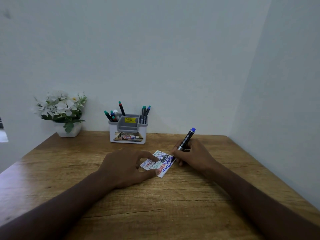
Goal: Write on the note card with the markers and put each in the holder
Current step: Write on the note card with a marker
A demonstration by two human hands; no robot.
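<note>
Right hand (pixel 194 153) grip holds blue marker (pixel 186 138) tilted, tip down on note card (pixel 161 163).

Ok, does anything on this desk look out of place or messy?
Nothing is spilled or damaged. The note card lies askew on the desk, pinned by the left hand, while the right hand writes with the blue marker.

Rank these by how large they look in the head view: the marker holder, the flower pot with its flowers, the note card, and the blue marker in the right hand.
1. Flower pot with flowers
2. Marker holder
3. Note card
4. Blue marker

The card lies nearer the camera and is partly covered by fingers, so its rank against the marker is unsure.
</note>
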